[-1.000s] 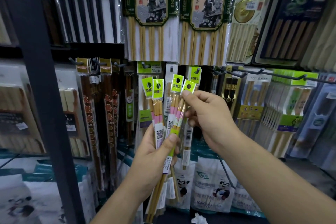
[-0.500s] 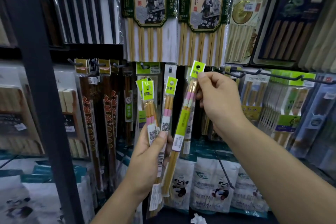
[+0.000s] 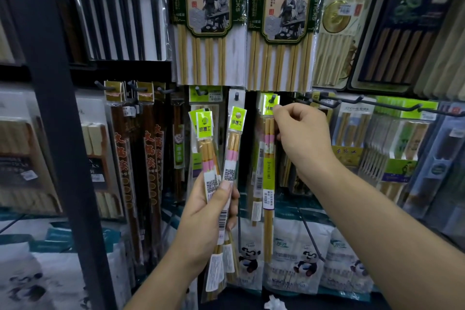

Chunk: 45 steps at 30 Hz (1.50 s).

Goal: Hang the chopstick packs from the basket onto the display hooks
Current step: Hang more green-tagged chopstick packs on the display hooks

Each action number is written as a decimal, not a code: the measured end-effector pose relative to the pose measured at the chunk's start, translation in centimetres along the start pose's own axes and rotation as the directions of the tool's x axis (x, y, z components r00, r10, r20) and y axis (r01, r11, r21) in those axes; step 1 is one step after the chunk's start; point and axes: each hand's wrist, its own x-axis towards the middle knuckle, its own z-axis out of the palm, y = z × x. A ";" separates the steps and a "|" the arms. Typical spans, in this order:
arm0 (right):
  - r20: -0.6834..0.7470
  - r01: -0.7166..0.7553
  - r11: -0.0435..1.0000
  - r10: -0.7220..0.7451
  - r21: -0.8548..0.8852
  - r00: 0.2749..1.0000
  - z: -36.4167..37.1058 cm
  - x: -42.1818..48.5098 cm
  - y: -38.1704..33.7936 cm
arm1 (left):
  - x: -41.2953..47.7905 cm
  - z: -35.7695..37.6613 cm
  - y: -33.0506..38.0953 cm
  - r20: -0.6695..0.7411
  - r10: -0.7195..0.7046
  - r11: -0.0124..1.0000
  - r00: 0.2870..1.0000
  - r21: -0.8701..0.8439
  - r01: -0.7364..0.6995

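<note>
My left hand [image 3: 210, 211] grips a bundle of chopstick packs [image 3: 219, 156] with lime-green header cards and pink bands, held upright in front of the lower shelf row. My right hand [image 3: 300, 138] pinches the green header of one more chopstick pack [image 3: 268, 173]. That pack's header hole sits over a dark display hook [image 3: 272, 98], and the pack hangs straight down from it. The basket is out of sight.
Large bamboo chopstick packs [image 3: 208, 22] hang in the row above. Dark brown packs [image 3: 151, 148] hang to the left behind a black shelf post [image 3: 50, 108]. A long bare hook [image 3: 352, 102] juts out to the right. Panda-printed bags [image 3: 297, 259] stand below.
My right hand pulled one pack out of the bundle, lifted it up and to the right, and slid its header over the hook. My left hand stayed with the other packs.
</note>
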 end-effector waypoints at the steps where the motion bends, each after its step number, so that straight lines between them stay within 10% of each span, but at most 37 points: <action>1: -0.003 0.006 1.000 -0.006 -0.015 1.000 0.0 0.0 0.2 | 0.0 0.0 0.0 -0.001 0.000 1.000 1.000 0.009 0.000; 21: 0.215 -0.090 0.982 0.053 0.167 0.975 1.2 -4.0 0.5 | -0.2 1.1 0.3 0.074 -0.016 1.000 0.997 0.015 0.015; 45: 0.000 -0.005 0.997 0.005 0.077 1.000 0.2 -0.5 1.0 | 0.2 0.2 0.0 0.011 -0.024 0.997 1.000 0.076 0.024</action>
